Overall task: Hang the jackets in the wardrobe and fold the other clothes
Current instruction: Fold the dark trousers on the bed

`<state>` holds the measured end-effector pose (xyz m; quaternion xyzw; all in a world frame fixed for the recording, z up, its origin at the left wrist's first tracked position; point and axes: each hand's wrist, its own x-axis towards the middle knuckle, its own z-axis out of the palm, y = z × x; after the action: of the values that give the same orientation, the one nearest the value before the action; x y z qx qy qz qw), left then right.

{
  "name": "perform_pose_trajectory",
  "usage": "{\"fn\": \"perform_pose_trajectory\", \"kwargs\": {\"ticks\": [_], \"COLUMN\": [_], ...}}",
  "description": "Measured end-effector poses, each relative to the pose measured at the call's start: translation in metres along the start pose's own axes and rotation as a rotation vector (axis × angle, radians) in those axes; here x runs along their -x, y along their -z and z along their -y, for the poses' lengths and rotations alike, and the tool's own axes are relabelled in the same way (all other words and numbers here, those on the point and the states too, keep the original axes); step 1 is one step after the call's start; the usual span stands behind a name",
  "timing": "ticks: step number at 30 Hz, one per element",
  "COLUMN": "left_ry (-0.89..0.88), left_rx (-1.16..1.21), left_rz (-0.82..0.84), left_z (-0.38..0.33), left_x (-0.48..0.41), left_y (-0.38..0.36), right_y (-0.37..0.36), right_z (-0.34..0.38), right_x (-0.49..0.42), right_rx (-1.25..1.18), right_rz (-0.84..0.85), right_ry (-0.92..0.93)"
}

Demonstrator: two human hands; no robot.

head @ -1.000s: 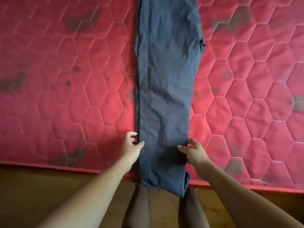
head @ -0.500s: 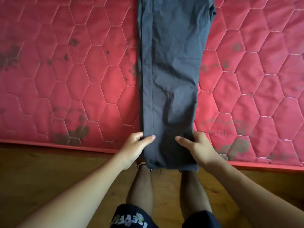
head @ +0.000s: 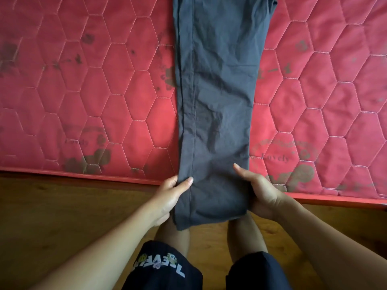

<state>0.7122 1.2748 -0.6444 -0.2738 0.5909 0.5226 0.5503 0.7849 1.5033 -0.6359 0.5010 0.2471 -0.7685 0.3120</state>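
Soft grey cotton trousers (head: 215, 101), lengthwise on the red quilted mattress (head: 83, 101), near hem overhanging. Left hand (head: 169, 195) and right hand (head: 257, 191) pinch its edges; limp cloth, probably light.

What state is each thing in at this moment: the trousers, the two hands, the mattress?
trousers: laid lengthwise on the mattress, legs stacked, lightly creased, hem end held past the mattress edge.
left hand: pinches the hem's left edge, thumb on top.
right hand: grips the hem's right edge, thumb on top.
mattress: bare, red, quilted, with dark stains.
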Motion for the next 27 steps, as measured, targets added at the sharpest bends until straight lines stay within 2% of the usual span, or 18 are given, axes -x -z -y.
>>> {"fn": "perform_pose_trajectory", "kwargs": {"ticks": [3, 7, 10, 14, 17, 20, 23, 27], "left_ry": [0.068, 0.071, 0.12, 0.224, 0.172, 0.194, 0.127, -0.123], "left_rx": [-0.047, -0.268, -0.289, -0.347, -0.336, -0.329, -0.411, -0.588], "left_rz": [0.079, 0.001, 0.018, 0.06, 0.044, 0.059, 0.049, -0.085], "left_z": [0.015, 0.037, 0.042, 0.046, 0.051, 0.059, 0.056, 0.029], "left_x": [-0.002, -0.011, -0.014, -0.009, -0.007, -0.01, -0.015, -0.031], "left_y": [0.011, 0.027, 0.029, 0.033, 0.032, 0.034, 0.034, 0.027], "right_y": [0.011, 0.021, 0.024, 0.023, 0.023, 0.025, 0.02, 0.011], "right_z": [-0.02, -0.043, -0.056, -0.063, -0.062, -0.061, -0.057, -0.028], "right_x": [-0.005, -0.018, -0.028, -0.029, -0.022, -0.017, -0.016, -0.025], "right_rx": [0.001, 0.168, 0.222, 0.136, 0.189, 0.264, 0.261, 0.334], "right_rz": [0.012, -0.063, -0.116, -0.112, -0.106, -0.104, -0.137, -0.204], "right_ry": [-0.053, -0.106, -0.103, -0.128, -0.194, -0.219, -0.114, 0.142]}}
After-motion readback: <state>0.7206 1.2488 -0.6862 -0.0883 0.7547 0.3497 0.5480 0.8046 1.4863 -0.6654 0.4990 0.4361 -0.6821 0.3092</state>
